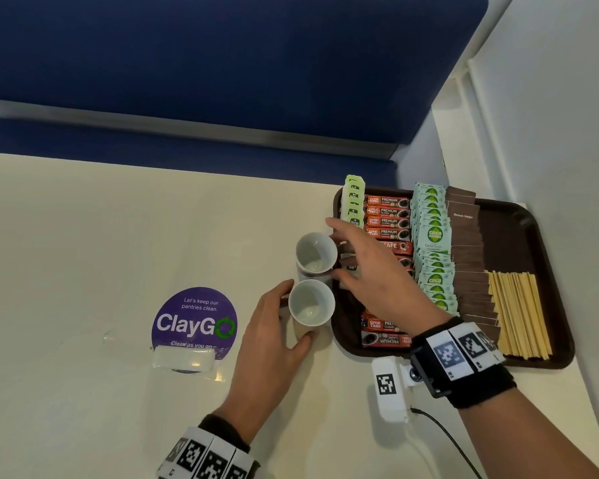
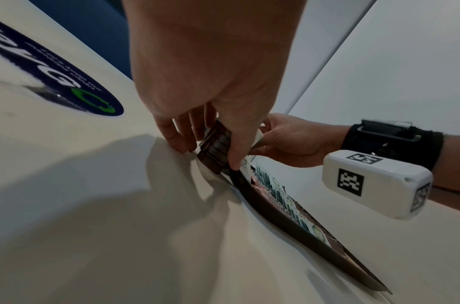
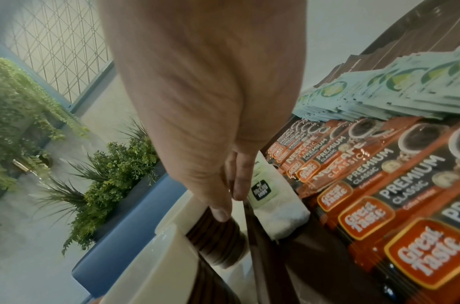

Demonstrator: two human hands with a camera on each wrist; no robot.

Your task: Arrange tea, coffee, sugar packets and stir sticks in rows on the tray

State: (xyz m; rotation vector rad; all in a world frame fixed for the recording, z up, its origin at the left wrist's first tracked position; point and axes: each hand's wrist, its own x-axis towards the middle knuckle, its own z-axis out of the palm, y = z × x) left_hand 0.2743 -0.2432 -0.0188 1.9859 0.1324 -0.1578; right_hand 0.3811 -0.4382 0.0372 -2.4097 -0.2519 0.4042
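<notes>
Rows of coffee sachets [image 1: 388,216], sugar packets [image 1: 433,243] and stir sticks [image 1: 519,312] fill the tray [image 1: 533,216]; left hand [image 1: 274,333] grips near cup [image 1: 311,303], right hand [image 1: 370,267], fingers spread, touches far cup [image 1: 316,253].

A cream surface [image 1: 83,236] with a round purple sticker [image 1: 194,319] stands against a blue padded bench seat [image 1: 222,63] with a grey metal strip. White walls [image 1: 550,98] close the right side. Beyond, green leafy plants [image 3: 114,164] and what may be a lattice-patterned window [image 3: 57,47].
</notes>
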